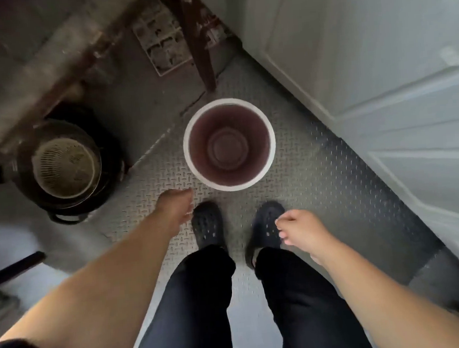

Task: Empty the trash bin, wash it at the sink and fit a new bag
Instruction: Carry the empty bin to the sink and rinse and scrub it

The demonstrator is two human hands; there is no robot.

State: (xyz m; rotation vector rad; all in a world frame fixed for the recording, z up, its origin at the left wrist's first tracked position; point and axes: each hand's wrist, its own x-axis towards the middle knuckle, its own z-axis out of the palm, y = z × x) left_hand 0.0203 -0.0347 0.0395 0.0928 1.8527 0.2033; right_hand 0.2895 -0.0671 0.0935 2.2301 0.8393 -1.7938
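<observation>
A round trash bin (229, 144) with a white rim and a dark reddish inside stands upright on the metal tread-plate floor, just ahead of my feet. Nothing lies inside it and no bag lines it. My left hand (176, 207) reaches down toward the bin's near left side, a short way from the rim, holding nothing. My right hand (298, 230) hangs lower on the right, above my right shoe, fingers loosely curled and holding nothing.
A dark pot holding a pale strainer basket (67, 165) sits on the floor at left. A rusty post (197, 39) and a floor drain grate (158, 39) lie beyond the bin. A white panelled door (379, 66) runs along the right.
</observation>
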